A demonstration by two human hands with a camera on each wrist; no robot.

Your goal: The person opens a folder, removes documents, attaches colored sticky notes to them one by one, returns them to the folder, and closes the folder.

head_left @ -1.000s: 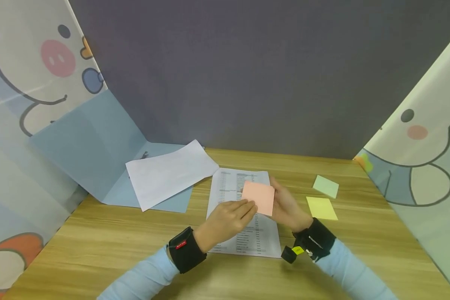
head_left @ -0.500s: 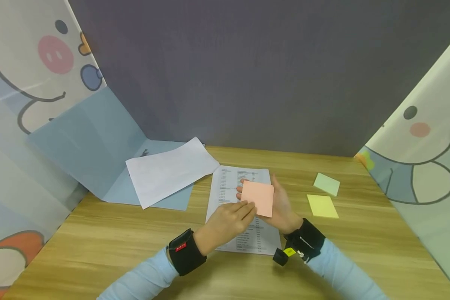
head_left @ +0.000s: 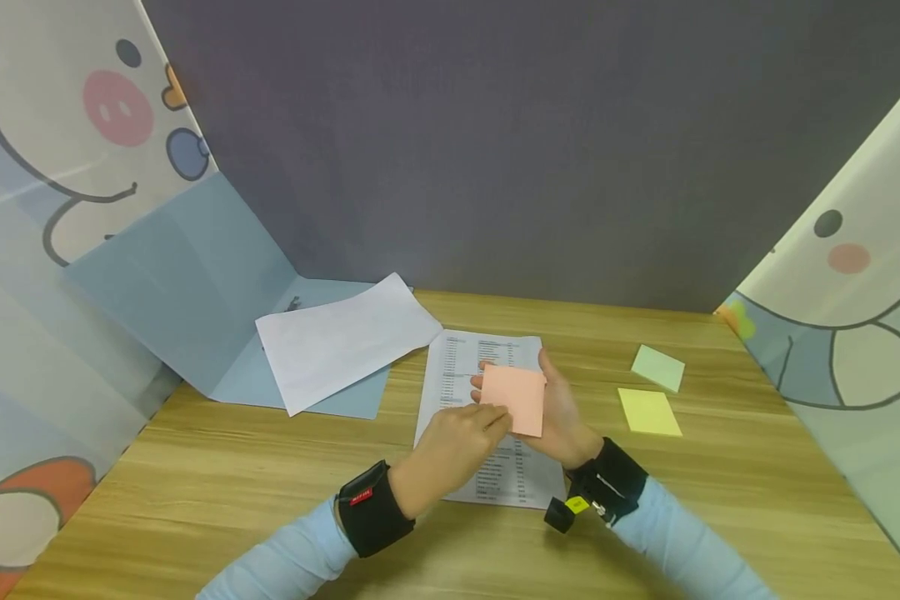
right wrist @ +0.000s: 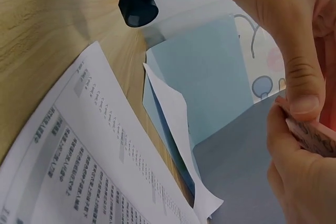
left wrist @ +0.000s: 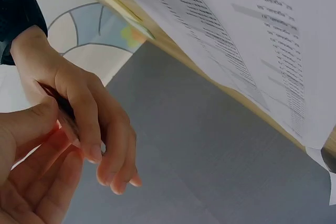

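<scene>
Just below mid-frame, our left hand (head_left: pixel 456 452) pinches the pink notepad (head_left: pixel 521 396). Our right hand (head_left: pixel 564 423) sits behind it, fingers loosely extended, probably propping it up.

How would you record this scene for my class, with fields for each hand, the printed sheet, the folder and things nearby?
Left hand: pinches the pink pad
Right hand: behind the pink pad, fingertips showing past its edge
Printed sheet: on the table, below the hands
Folder: open, partly covered by white paper
Nearby: green pad, yellow pad
</scene>
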